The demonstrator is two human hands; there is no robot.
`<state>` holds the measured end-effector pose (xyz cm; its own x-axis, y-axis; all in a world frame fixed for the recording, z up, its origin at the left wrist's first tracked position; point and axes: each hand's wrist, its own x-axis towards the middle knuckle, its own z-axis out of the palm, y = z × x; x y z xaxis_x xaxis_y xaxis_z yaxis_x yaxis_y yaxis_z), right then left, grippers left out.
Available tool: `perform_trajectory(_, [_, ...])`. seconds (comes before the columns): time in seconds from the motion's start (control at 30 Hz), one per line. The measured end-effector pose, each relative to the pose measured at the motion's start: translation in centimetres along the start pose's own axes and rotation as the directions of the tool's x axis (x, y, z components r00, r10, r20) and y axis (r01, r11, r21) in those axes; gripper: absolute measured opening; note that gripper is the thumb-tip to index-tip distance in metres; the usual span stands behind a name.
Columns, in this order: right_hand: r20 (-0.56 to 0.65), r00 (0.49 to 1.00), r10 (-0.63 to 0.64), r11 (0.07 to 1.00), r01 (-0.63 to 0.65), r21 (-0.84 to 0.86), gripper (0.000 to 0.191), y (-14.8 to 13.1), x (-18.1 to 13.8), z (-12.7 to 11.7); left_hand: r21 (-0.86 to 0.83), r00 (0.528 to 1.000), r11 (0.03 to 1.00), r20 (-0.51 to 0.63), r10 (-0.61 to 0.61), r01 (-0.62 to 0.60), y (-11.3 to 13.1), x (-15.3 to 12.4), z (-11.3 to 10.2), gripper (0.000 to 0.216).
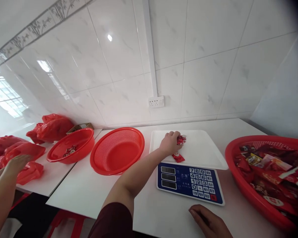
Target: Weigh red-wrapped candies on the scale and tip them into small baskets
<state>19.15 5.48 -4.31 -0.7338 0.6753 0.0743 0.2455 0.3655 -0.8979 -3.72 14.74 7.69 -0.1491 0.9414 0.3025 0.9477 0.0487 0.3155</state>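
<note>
My left hand [169, 144], reaching out from a dark red sleeve, is closed round small red-wrapped packets [181, 140] over the white pan [201, 148] of a digital scale. Another red packet [178, 157] lies on the pan just below that hand. On the table in front of the scale's blue keypad panel [188, 181] rests my right hand [210, 221]. Its fingers are curled in, nothing shows in them, and the frame's lower edge cuts it off. The scale's displays look dark.
At right stands a red basket [229, 155] full of mixed red packets. Left of the scale are a red colander [136, 155] and a red basin [88, 142] holding a few packets. Far left, another person's hand [18, 163] is among red plastic bags [56, 127].
</note>
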Motion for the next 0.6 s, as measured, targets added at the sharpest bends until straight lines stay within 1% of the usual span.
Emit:
perform_trajectory(0.1, [-0.002,1.0,-0.001,1.0,0.001,-0.015,0.033,0.3,0.0,0.0,-0.032,0.996,0.999,-0.081,-0.031,0.029,-0.3,0.0,-1.8,0.034])
perform_trajectory(0.2, [-0.012,1.0,-0.003,1.0,0.003,-0.006,0.032,0.2,-0.1,0.1,-0.041,0.985,0.997,-0.157,-0.067,0.061,-1.4,-0.7,-4.7,0.032])
perform_trajectory(0.27, [-0.019,1.0,-0.002,1.0,0.002,0.006,0.033,0.0,-0.2,0.1,-0.033,0.976,0.994,-0.192,-0.105,0.1,-2.8,-1.7,-6.8,0.032])
perform_trajectory(0.37, [-0.042,0.999,0.014,1.0,-0.013,0.025,0.033,-0.3,-0.3,0.2,-0.002,0.954,0.979,-0.222,-0.199,0.204,-5.9,-4.4,-9.8,0.031])
perform_trajectory(0.43, [-0.066,0.998,0.019,0.999,-0.017,0.032,0.033,-0.4,-0.3,0.2,0.025,0.934,0.956,-0.223,-0.279,0.292,-8.1,-6.4,-11.1,0.028])
perform_trajectory(0.5, [-0.065,0.998,0.014,1.0,-0.012,0.028,0.032,-0.5,-0.2,0.2,0.058,0.915,0.927,-0.193,-0.353,0.37,-9.9,-8.2,-11.9,0.028])
perform_trajectory(0.57, [-0.043,0.999,0.009,1.0,-0.008,0.024,0.031,-0.7,-0.2,0.1,0.089,0.908,0.907,-0.131,-0.398,0.411,-10.9,-9.4,-12.0,0.036])
perform_trajectory(0.6, [-0.039,0.999,0.014,1.0,-0.013,0.028,0.031,-0.9,-0.2,0.1,0.102,0.909,0.905,-0.097,-0.405,0.414,-10.9,-9.7,-11.8,0.041])
